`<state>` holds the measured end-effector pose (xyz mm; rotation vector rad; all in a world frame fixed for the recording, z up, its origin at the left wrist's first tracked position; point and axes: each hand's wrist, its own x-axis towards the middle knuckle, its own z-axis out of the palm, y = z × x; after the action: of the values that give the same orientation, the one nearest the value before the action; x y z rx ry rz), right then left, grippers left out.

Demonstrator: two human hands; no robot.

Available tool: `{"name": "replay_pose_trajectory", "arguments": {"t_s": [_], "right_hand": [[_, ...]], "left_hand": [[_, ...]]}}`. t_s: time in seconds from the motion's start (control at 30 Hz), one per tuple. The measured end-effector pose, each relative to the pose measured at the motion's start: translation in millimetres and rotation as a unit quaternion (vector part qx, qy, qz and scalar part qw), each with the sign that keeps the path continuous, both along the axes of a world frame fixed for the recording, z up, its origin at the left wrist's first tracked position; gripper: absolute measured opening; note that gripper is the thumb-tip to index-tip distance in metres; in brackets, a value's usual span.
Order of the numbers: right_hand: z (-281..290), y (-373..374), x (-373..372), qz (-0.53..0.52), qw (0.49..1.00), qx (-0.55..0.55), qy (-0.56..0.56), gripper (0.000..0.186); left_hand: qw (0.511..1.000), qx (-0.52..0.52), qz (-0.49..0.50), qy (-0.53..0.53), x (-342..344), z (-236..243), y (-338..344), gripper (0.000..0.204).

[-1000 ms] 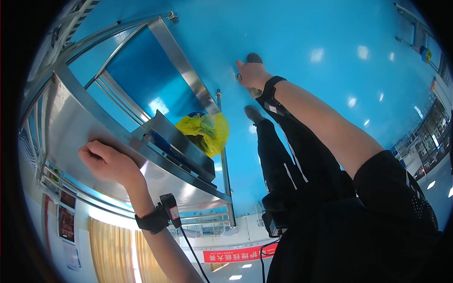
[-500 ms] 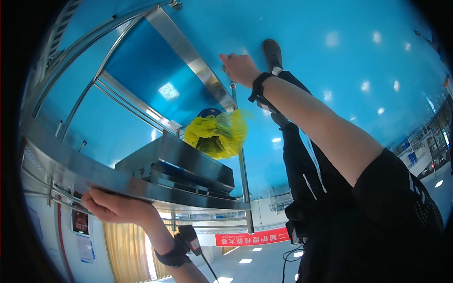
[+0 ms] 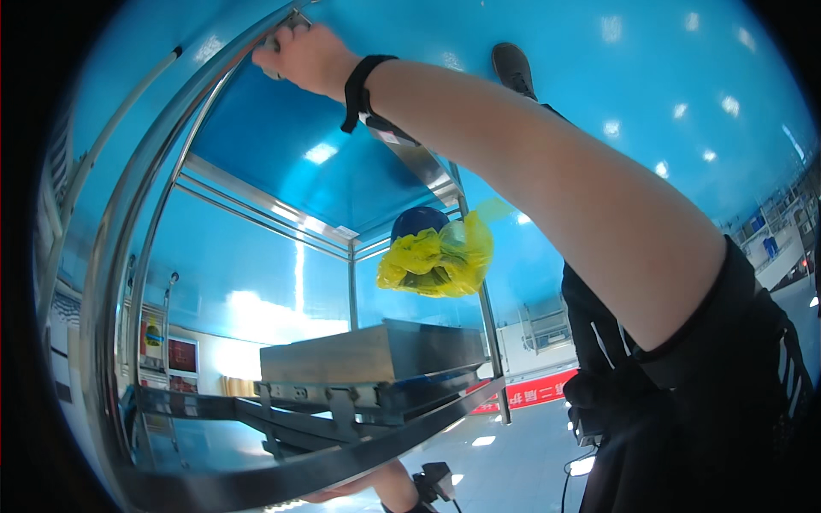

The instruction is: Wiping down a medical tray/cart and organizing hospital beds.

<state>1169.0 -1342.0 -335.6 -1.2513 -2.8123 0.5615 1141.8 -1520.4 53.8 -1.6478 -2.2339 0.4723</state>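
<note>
My right hand (image 3: 295,56) reaches across to the lower corner of a stainless steel trolley. Its fingers are curled round the metal there, and a black band sits on the wrist. Part of my left hand (image 3: 357,486) shows beyond the curved edge of the trolley's upper shelf (image 3: 282,470). The shelf rim hides its fingers, so I cannot tell whether they grip. On the trolley's side hangs a dark blue bin (image 3: 417,221) with a crumpled yellow plastic bag (image 3: 436,263) over its mouth. A steel drawer box (image 3: 329,361) is fixed to the upper shelf.
Around the trolley stretches a shiny blue floor (image 3: 547,154) with bright light reflections. My shoe (image 3: 513,68) stands beside the lower shelf. Slim steel posts (image 3: 352,286) join the shelves. A dark device (image 3: 436,479) on a thin stem is near my left wrist. A red banner (image 3: 539,392) hangs beyond.
My right hand has moved left to the trolley's lower corner and closed on it. My left hand has shifted right and is now mostly behind the shelf rim. The view of the trolley has turned.
</note>
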Motion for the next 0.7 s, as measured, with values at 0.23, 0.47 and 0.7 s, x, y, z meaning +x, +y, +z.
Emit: {"name": "replay_pose_trajectory", "arguments": {"t_s": [0.23, 0.47, 0.7], "right_hand": [[-19.1, -43.5, 11.3, 0.144, 0.988, 0.049, -0.009, 0.033], [-41.0, -78.6, 49.1, 0.157, 0.983, 0.015, 0.092, 0.034], [-18.7, -139.9, 96.3, 0.239, 0.968, -0.045, 0.06, 0.023]], "left_hand": [[0.983, 0.054, 0.113, -0.133, 7.5, -16.4, 13.4, 0.033], [0.975, 0.055, 0.138, -0.163, 9.4, -28.3, 20.4, 0.033], [0.97, 0.05, 0.148, -0.186, 5.2, -31.2, 20.4, 0.032]]}}
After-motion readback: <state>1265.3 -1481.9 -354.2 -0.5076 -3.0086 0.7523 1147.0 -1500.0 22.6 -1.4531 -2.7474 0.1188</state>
